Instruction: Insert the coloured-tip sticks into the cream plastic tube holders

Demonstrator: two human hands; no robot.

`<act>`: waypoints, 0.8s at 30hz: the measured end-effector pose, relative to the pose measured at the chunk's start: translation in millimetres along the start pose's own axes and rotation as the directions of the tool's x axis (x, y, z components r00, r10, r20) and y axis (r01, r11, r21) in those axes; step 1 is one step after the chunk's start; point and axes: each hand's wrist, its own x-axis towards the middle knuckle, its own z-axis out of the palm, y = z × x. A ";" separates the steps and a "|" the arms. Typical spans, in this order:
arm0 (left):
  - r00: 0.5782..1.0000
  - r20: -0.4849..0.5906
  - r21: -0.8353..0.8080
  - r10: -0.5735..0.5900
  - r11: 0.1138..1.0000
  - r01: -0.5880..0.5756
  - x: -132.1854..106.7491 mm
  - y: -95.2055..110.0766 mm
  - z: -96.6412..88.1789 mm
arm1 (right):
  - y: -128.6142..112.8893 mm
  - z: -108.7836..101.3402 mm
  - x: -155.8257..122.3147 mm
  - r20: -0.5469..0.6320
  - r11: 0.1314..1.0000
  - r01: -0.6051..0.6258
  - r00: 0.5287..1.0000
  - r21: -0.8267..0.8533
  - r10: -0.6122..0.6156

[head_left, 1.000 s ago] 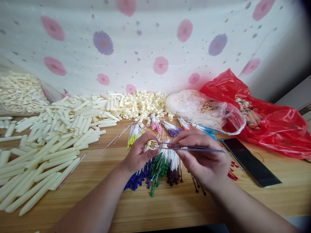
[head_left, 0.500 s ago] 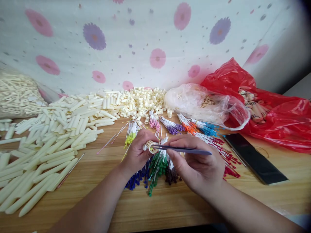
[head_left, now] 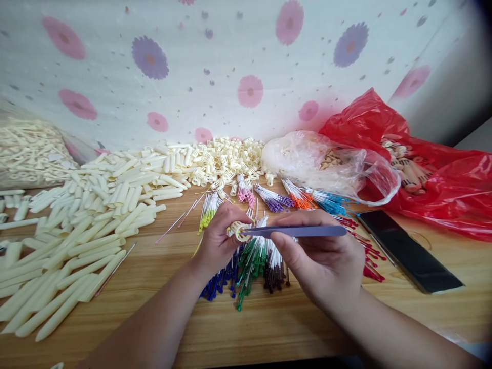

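Note:
My left hand (head_left: 218,237) is closed around a small cream ribbed spool (head_left: 239,230), held above the wooden table (head_left: 246,328). My right hand (head_left: 319,253) pinches grey-blue tweezers (head_left: 295,231) whose tips rest at the spool's open end. What the tips hold is too small to see. Below both hands lie bundles of thin white sticks with coloured tips: blue (head_left: 219,282), green (head_left: 249,261) and dark brown (head_left: 274,266).
Cream tubes (head_left: 77,230) are heaped on the left, and small cream spools (head_left: 226,161) lie at the back. A clear bag (head_left: 326,166) and a red bag (head_left: 434,174) sit at the right, a black phone (head_left: 407,251) beside them. More coloured stick bundles (head_left: 300,200) fan behind the hands.
The tweezers have tilted to lie level with their tips at the spool. My hands stay close together, and the view has shifted slightly.

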 end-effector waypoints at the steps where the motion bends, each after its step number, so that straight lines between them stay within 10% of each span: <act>1: 1.000 -0.022 0.033 0.015 0.999 -0.014 -0.4 -0.3 0.2 | 0.2 1.1 -0.3 -0.005 1.000 -0.020 1.000 0.000 0.020; 24: 0.994 -0.082 0.114 0.072 0.992 -0.063 -1.6 -4.5 -0.1 | 1.5 0.6 -2.8 0.086 0.998 0.069 0.994 0.003 -0.069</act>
